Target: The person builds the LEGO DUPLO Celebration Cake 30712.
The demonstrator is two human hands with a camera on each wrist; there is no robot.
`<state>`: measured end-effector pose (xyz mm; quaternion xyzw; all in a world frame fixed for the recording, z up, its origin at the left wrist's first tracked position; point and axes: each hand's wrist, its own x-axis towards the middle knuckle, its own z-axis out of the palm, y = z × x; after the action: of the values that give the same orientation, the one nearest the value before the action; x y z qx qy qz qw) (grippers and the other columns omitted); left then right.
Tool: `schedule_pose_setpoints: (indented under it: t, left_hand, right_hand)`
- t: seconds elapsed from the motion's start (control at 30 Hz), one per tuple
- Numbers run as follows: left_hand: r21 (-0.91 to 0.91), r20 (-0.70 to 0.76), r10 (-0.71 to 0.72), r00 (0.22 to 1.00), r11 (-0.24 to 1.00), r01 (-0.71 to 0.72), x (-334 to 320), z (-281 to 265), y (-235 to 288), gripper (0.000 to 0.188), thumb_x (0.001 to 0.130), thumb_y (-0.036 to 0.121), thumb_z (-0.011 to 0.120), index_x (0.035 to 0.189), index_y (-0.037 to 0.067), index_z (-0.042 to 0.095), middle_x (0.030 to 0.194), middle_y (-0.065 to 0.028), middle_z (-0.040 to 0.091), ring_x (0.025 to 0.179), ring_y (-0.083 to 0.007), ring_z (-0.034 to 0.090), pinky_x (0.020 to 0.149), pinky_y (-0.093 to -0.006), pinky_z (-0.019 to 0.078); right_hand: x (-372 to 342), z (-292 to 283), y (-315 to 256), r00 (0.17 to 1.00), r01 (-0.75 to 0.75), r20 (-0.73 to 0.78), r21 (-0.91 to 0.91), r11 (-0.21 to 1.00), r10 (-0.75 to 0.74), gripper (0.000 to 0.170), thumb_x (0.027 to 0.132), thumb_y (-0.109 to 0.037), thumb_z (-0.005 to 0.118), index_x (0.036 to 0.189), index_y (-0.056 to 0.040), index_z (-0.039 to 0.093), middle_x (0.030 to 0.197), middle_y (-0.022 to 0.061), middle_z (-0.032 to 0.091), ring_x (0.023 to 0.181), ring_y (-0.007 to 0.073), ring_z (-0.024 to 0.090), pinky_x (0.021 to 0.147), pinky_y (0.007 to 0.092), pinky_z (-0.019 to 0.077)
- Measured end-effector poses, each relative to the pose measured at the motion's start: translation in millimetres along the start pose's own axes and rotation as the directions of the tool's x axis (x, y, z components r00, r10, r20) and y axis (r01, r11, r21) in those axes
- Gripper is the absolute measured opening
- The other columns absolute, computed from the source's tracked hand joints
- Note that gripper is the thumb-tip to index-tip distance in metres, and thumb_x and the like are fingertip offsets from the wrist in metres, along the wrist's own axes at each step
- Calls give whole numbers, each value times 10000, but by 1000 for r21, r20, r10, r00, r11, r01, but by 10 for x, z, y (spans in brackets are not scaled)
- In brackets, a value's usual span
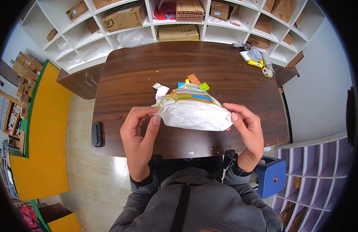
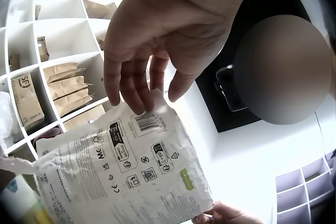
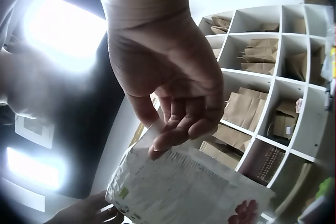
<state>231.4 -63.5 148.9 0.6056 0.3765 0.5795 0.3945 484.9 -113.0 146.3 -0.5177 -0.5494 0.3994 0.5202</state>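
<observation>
At the frame's centre, the left hand [image 1: 139, 127] and right hand [image 1: 249, 130] pinch opposite ends of a crumpled white printed packet [image 1: 194, 116], probably keeping it stretched and steady above the dark-brown wood-grain table [image 1: 128, 79].

Your right hand [image 3: 170, 79] pinched one corner of a printed white bag [image 3: 178, 187], your left hand [image 3: 79, 211] at another; beyond, white shelving [image 3: 311, 132] held brown paper bags [image 3: 244, 107].
</observation>
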Motion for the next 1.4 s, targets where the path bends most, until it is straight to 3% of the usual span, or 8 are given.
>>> schedule_pose_setpoints:
  t: [0.37, 0.67, 0.8, 0.87, 1.03, 1.2, 1.27, 1.4]
  left_hand:
    - [60, -19, 49, 999, 997, -47, 22, 42, 15, 114, 801, -10, 664, 908, -21, 626, 898, -93, 613, 834, -160, 583, 785, -260, 454]
    - [236, 130, 167, 977, 952, -194, 103, 168, -36, 144, 792, 14, 679, 931, -1, 645, 921, -119, 642, 829, -197, 625, 741, -280, 478]
    - [224, 156, 112, 981, 964, -146, 136, 199, -123, 162, 808, 29, 668, 964, 7, 635, 936, -117, 636, 826, -210, 627, 739, -288, 481]
    - [228, 164, 73, 984, 968, -109, 155, 204, -201, 167, 814, 36, 664, 975, 10, 631, 940, -115, 634, 827, -217, 627, 740, -288, 480]
    - [386, 165, 26, 986, 918, -89, 185, 151, -449, 168, 837, 84, 653, 991, 22, 626, 965, -118, 621, 865, -245, 620, 751, -303, 478]
    - [477, 187, -57, 981, 878, -40, 140, 101, -589, 245, 829, 121, 669, 1038, 11, 600, 1016, -138, 592, 900, -270, 607, 769, -332, 480]
    - [494, 182, -117, 976, 870, 12, 75, 89, -655, 290, 822, 134, 679, 1066, 8, 586, 1036, -146, 580, 919, -281, 599, 781, -344, 478]
    - [589, 166, -252, 953, 801, 110, -132, 15, -896, 555, 736, 167, 762, 1207, 13, 513, 1130, -151, 561, 1065, -304, 533, 890, -396, 429]
  right_hand:
    - [62, 9, 31, 992, 56, -119, 66, 996, -48, 332, 930, -119, 545, 1233, 14, 514, 828, 74, 651, 709, 101, 591, 669, 217, 442]
    - [147, -83, 139, 957, 110, -274, 31, 993, -98, 395, 950, -111, 508, 1306, 34, 419, 824, 65, 641, 728, 98, 597, 699, 229, 465]
    - [152, -217, 217, 900, 165, -410, 0, 986, -150, 380, 959, -136, 503, 1294, 33, 442, 892, 59, 645, 799, 94, 585, 762, 233, 456]
    - [141, -355, 309, 838, 157, -523, -43, 987, -156, 382, 968, -165, 496, 1295, 29, 458, 1075, 69, 624, 986, 91, 553, 882, 235, 408]
    - [43, -799, 560, 751, 160, -634, -93, 983, -182, 331, 966, -168, 505, 1240, 19, 510, 1065, 67, 618, 945, 83, 551, 840, 225, 427]
    - [-122, -1299, 934, 697, 3, -698, -226, 974, -164, 346, 953, -210, 526, 1228, 0, 524, 989, 83, 627, 858, 119, 579, 785, 262, 460]
    - [-281, -1477, 1139, 599, -415, -799, -368, 832, -54, 371, 934, -233, 555, 1245, -35, 522, 998, 108, 626, 871, 142, 583, 805, 285, 461]
    - [-575, -1759, 1535, 514, -465, -857, -308, 830, -30, 394, 917, -244, 576, 1261, -63, 516, 1011, 128, 627, 892, 164, 588, 816, 297, 460]
